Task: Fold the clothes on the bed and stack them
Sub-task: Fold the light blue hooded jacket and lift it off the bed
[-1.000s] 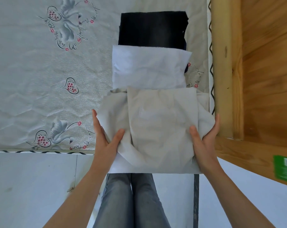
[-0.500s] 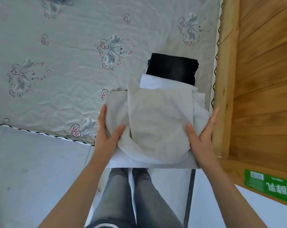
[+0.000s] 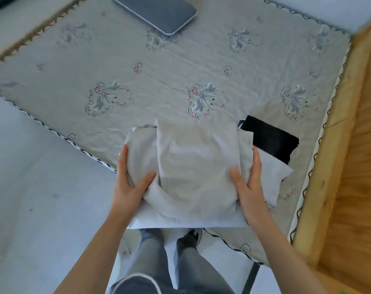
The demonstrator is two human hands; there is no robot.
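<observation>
Both hands, left hand (image 3: 130,185) and right hand (image 3: 249,183), grip the folded beige garment (image 3: 197,166) by its sides. It has moved toward the black garment (image 3: 271,142) since a second ago. Stacking seems near

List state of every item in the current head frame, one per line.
Beige folded garment: folded, held at both sides, above the bed's near edge.
White folded garment: folded, lying on the bed, partly under the beige one.
Black folded garment: folded, flat on the bed.
Left hand: grips the beige garment's left side.
Right hand: grips its right side.
Grey flat tablet-like device: lying on the bed.
</observation>
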